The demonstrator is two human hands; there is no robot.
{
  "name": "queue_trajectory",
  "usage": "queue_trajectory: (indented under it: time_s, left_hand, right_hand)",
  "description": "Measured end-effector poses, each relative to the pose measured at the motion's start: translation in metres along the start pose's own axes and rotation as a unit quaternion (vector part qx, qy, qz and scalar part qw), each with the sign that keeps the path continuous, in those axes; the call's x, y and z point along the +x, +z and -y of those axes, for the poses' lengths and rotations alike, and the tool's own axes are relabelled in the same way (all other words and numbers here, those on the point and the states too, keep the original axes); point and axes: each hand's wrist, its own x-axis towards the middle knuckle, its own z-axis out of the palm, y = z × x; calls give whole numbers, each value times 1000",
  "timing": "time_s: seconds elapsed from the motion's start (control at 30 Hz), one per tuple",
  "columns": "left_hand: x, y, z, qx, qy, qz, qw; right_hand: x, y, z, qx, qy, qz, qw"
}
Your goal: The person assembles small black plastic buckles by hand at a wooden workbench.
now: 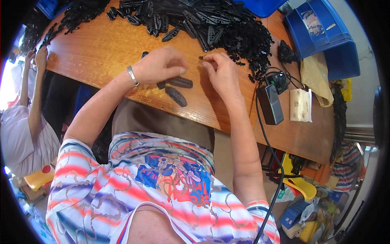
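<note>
My right hand [225,75] is closed in a pinch, with a small black plastic piece [201,57] at its fingertips, just in front of the dark pile. My left hand [160,65], with a silver band at the wrist, hovers over the table. Its fingers curl inward but are smeared by motion, so I cannot make out whether anything is between them. Beneath and beside it lie several long black plastic parts with rounded ends: one part [179,82] under the thumb, another [176,97] nearer the table's front edge. Another dark part [145,54] is mostly hidden behind the left hand.
A large heap of black plastic parts [195,24] covers the far side of the wooden table [101,53]. To the right are a black power adapter [271,105] with cables, a tissue pack [300,105] and a blue bin [321,32]. Another person's hands [40,57] work at the far left.
</note>
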Motion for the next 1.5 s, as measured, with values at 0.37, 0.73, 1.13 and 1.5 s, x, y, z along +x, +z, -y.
queue_trajectory:
  time_s: [0.37, 0.73, 1.13, 1.5]
  left_hand:
    - [59, -6, 53, 291, -190, -193, 918]
    - [41, -9, 32, -351, -228, -161, 894]
    - [31, 3, -1, -590, -97, -106, 794]
    - [27, 2, -20, -546, -106, -99, 825]
  right_hand:
    - [9, 11, 0, -159, -64, -16, 985]
    - [-6, 6, 35, 146, -16, -81, 986]
    - [-7, 10, 52, 141, -151, -238, 949]
    - [-8, 13, 60, 160, -148, -246, 944]
